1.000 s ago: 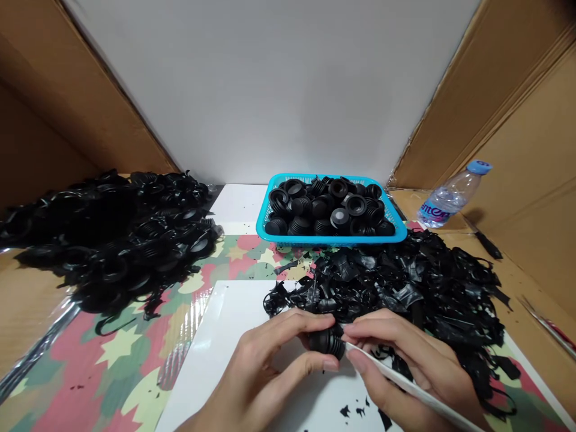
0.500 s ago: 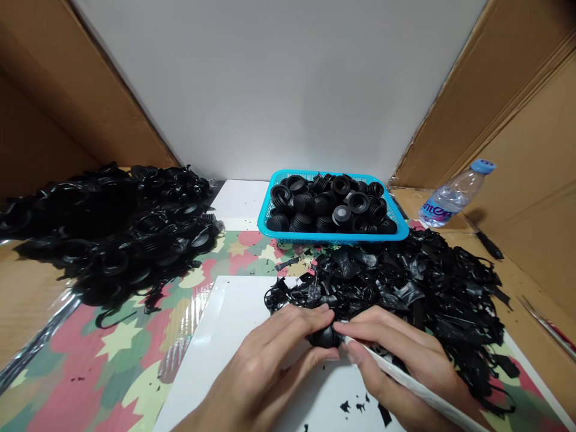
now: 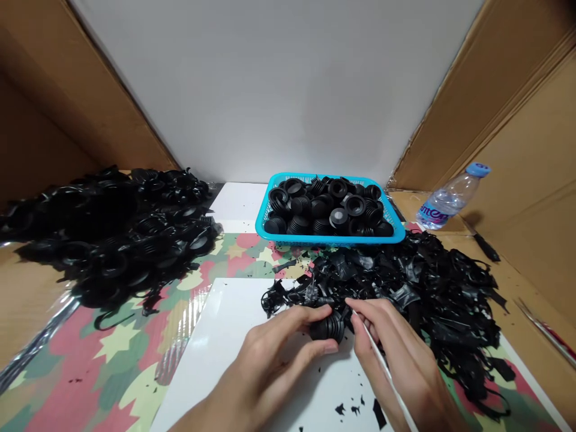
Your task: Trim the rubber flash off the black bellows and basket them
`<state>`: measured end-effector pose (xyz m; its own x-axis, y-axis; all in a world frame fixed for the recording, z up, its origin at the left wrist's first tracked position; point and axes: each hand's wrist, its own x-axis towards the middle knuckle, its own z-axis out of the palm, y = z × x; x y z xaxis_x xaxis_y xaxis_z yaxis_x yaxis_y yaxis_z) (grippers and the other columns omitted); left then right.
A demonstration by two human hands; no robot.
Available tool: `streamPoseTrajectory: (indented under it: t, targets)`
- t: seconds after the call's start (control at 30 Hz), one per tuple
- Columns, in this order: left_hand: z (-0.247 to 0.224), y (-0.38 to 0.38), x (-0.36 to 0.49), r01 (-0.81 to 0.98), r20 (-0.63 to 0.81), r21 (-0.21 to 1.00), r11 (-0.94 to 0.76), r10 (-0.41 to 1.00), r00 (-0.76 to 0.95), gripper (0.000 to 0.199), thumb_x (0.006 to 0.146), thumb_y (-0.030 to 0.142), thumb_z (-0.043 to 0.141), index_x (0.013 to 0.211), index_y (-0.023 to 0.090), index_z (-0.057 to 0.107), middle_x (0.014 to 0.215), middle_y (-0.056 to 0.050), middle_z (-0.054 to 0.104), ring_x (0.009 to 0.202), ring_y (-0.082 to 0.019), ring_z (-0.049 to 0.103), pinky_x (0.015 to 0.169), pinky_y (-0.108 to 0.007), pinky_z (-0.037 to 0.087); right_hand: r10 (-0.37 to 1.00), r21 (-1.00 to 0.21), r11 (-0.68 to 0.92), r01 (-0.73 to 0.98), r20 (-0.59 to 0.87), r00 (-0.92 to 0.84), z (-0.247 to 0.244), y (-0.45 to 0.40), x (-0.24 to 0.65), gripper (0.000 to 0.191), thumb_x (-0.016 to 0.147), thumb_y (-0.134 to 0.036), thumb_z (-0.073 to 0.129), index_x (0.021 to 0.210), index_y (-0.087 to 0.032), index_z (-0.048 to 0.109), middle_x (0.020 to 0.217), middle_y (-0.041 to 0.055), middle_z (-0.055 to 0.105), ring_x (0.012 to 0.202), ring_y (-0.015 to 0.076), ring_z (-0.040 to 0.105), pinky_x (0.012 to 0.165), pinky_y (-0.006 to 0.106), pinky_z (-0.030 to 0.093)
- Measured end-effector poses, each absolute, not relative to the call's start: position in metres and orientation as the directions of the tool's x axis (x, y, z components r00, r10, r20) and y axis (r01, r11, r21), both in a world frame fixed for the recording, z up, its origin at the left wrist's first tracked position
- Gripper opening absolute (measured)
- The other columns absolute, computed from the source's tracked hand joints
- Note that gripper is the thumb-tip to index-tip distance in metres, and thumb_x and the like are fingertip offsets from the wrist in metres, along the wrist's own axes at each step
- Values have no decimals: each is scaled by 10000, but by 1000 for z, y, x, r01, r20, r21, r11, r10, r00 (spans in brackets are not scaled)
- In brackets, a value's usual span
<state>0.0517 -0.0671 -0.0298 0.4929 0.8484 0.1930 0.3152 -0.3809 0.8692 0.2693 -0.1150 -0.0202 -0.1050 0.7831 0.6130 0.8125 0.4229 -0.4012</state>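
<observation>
A ribbed black rubber piece [image 3: 330, 327] is pinched between the thumb and fingers of my left hand [image 3: 270, 354], over a white board [image 3: 216, 336]. My right hand [image 3: 396, 354], just to the right, is closed around a thin white-handled tool [image 3: 387, 375]. The tool's tip is hidden near the fingertips, beside a dark strip at the piece's edge. Behind and right of the hands lies a heap of black scraps [image 3: 432, 300]. A blue basket [image 3: 330, 239] full of similar black pieces stands behind the heap.
On the left is a large pile of black parts [image 3: 112, 234]. A water bottle [image 3: 450, 198], a black-handled knife [image 3: 486, 246] and a metal tool with red on it [image 3: 549, 336] are at the right. Cardboard [image 3: 531, 150] stands at the sides.
The black piece has been turned so its ribs show. My right hand has pulled slightly away from it, and the tool now points more steeply. The view has shifted slightly.
</observation>
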Motion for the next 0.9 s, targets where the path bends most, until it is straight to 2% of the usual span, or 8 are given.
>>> streamPoseTrajectory:
  t: [0.17,0.27,0.37,0.5,0.6,0.7,0.77,0.9]
  targets:
    - [-23,-66,54,297,84,926,-235,893,442,244,1053,329,774,1295,332,810,1269,-17,868,1151,-218,832,1003,-256,672,751,-376,358,854,660,-25,-24,-114,269,237,1172,-139,457,1267,-122,673,1033,115,779,940,192,816,857,253,658]
    - [-19,-68,53,282,19,947,-151,907,421,194,1044,373,779,1214,295,831,1283,-52,873,1212,-261,827,1034,-302,680,710,-346,227,910,699,89,-28,-110,286,202,1161,-173,509,1254,-139,686,1068,115,784,934,207,803,845,281,643]
    - [-16,-68,51,265,28,951,-157,902,432,182,1034,371,795,1191,291,840,1273,-67,881,1194,-287,843,978,-317,710,739,-444,92,891,631,238,-30,-108,305,209,1155,-241,529,1238,-181,711,1076,98,773,904,213,779,810,298,629]
    - [-14,-66,48,242,74,950,-196,898,434,164,1034,316,800,1192,315,844,1263,-49,887,1195,-287,848,964,-306,718,789,-540,237,808,592,163,-25,-112,307,243,1125,-173,528,1224,-203,748,1068,79,771,924,188,784,886,271,638]
    - [-13,-66,49,230,50,959,-163,901,431,176,1045,321,789,1211,309,845,1286,-58,878,1218,-299,839,942,-302,728,814,-591,371,716,578,56,-20,-119,292,307,1071,-134,585,1321,-246,726,1045,32,803,870,155,809,878,213,659]
    - [-16,-68,50,193,94,961,-197,892,443,193,1062,314,768,1243,319,837,1283,-51,872,1209,-276,840,965,-284,717,853,-707,379,597,517,70,-19,-129,275,369,1028,-132,633,1349,-302,698,948,-36,814,763,110,808,812,138,657]
    - [-19,-69,50,166,155,953,-255,878,454,210,1073,295,752,1269,326,821,1275,-42,872,1199,-253,843,996,-266,702,879,-763,356,540,469,84,-21,-133,268,374,1011,-127,641,1338,-303,688,932,-51,823,768,98,817,832,117,651]
    - [-23,-70,49,206,189,927,-313,866,463,238,1067,253,763,1288,338,796,1280,-19,869,1175,-226,849,999,-235,693,892,-778,369,509,450,43,-26,-131,268,379,988,-115,647,1306,-315,694,962,-63,821,770,71,809,825,76,623]
